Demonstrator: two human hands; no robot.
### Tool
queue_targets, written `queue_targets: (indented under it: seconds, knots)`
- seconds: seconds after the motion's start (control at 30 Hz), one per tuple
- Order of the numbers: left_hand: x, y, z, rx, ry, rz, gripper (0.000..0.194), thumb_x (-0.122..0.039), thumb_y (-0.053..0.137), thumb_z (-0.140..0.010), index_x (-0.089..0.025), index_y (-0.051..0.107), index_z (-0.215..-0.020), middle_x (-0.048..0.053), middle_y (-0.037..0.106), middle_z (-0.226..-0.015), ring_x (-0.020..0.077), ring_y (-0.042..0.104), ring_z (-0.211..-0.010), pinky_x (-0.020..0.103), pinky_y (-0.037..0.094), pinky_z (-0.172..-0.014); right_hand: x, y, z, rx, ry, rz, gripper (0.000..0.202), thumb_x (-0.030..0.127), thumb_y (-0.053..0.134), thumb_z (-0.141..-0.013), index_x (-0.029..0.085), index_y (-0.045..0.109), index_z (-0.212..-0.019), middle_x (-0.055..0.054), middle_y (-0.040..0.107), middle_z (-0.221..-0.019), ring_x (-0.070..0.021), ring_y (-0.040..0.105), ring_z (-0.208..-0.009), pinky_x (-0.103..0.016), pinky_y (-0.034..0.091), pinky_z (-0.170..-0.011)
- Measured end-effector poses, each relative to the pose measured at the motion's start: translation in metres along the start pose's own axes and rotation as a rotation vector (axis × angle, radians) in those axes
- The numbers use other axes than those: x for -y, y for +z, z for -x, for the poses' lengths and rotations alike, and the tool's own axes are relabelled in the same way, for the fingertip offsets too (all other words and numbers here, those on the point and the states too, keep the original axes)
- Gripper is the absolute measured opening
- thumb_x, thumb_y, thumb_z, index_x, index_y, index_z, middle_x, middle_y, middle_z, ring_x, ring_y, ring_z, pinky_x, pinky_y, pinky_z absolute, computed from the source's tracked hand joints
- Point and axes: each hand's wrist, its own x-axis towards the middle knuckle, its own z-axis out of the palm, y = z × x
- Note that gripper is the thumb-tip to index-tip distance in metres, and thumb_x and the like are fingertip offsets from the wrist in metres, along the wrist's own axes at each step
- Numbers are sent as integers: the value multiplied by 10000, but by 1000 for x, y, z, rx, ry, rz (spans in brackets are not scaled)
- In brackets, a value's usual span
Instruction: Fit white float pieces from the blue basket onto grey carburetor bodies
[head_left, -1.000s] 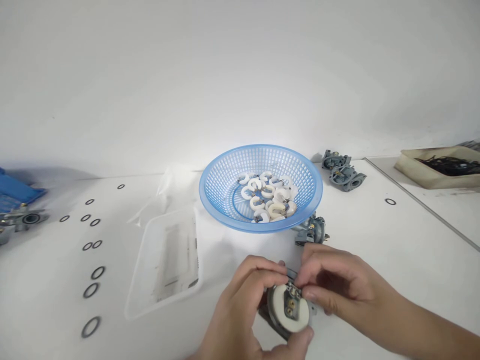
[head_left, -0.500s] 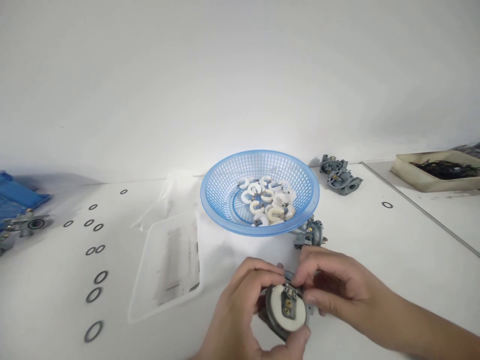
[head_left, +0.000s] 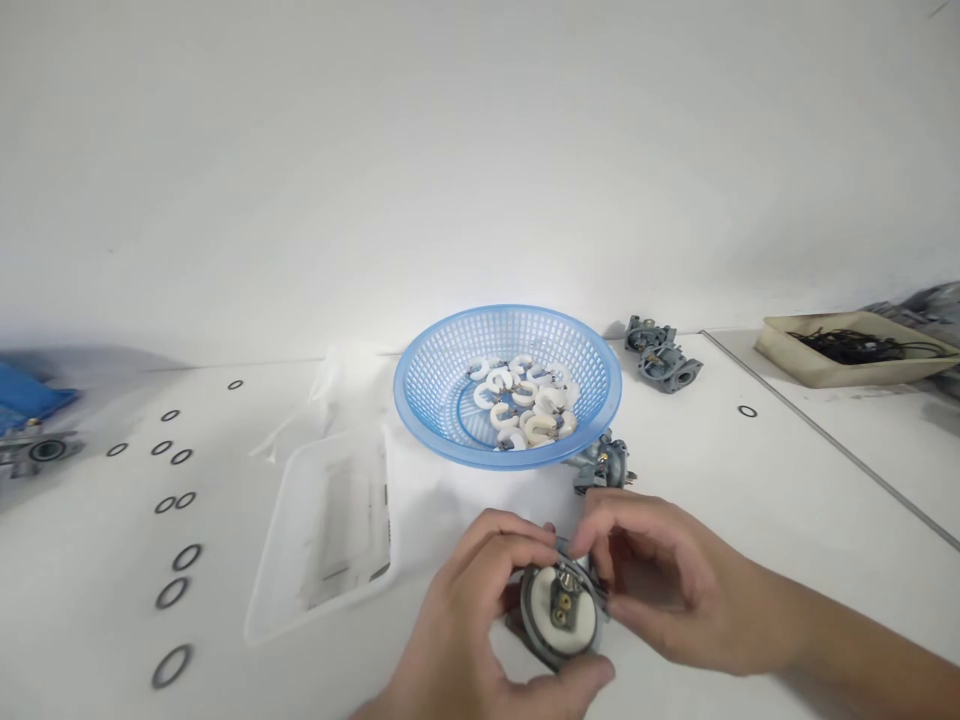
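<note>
A grey metal carburetor (head_left: 534, 640) is held low in front of me, its float side facing up. The white float (head_left: 553, 630) sits inside the round rim, with brass jets in its middle gap. My left hand (head_left: 480, 610) grips the body from the left, thumb at the near edge and fingers at the far edge. My right hand (head_left: 667, 580) is curled at the right side, fingertips and thumb against the rim. A dark strip shows at the rim by the right thumb; whether it is a separate ring I cannot tell.
Behind stands a blue basket (head_left: 409, 415) of white floats. Carburetors lie beside it (head_left: 607, 463) and farther right (head_left: 667, 362). A clear tray (head_left: 262, 590), several black rings (head_left: 172, 592) and a blue container (head_left: 30, 395) are leftward. A cream bin (head_left: 810, 370) holds dark parts.
The view has shifted slightly, so the surroundings sit a little farther left. The carburetor has tilted a little in my left hand, and my right fingers remain at its rim.
</note>
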Motion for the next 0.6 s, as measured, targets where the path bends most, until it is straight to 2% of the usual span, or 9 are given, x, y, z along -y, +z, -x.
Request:
queue_targets:
  seconds: [0.2, 0.3, 0.4, 0.6]
  knots:
    - [0, 1, 1, 0, -1, 5, 553, -144, 939, -641, -258, 750, -1148, 59, 715, -1200, 224, 812, -976, 298, 707, -759, 4, -1, -1, 21, 20, 69, 458, 268, 845, -948, 319, 665, -1367, -26, 605, -1036, -217, 600, -893, -325, 517, -771]
    - [1, 3, 1, 5, -1, 6, 555, -148, 947, -627, -257, 746, -1133, 62, 712, -1203, 230, 811, -983, 295, 700, -745, 2, 0, -1, -1, -14, 48, 344, 297, 823, -1000, 310, 702, -1321, -25, 591, -1013, -215, 598, -897, -335, 514, -796]
    - [0, 3, 1, -1, 11, 12, 542, -135, 956, -617, -257, 743, -1100, 57, 716, -1195, 230, 809, -992, 292, 696, -747, -3, 1, 0, -36, 2, -3, 209, 338, 786, -1070, 295, 751, -1271, -25, 577, -990, -202, 584, -851, -321, 503, -746]
    - [-1, 3, 1, -16, 20, -14, 525, -134, 941, -629, -242, 758, -1109, 66, 723, -1186, 232, 808, -998, 288, 695, -736, -13, 2, 0, -62, 37, -50, 174, 341, 829, -1069, 289, 806, -1234, -20, 578, -956, -185, 589, -826, -314, 510, -743]
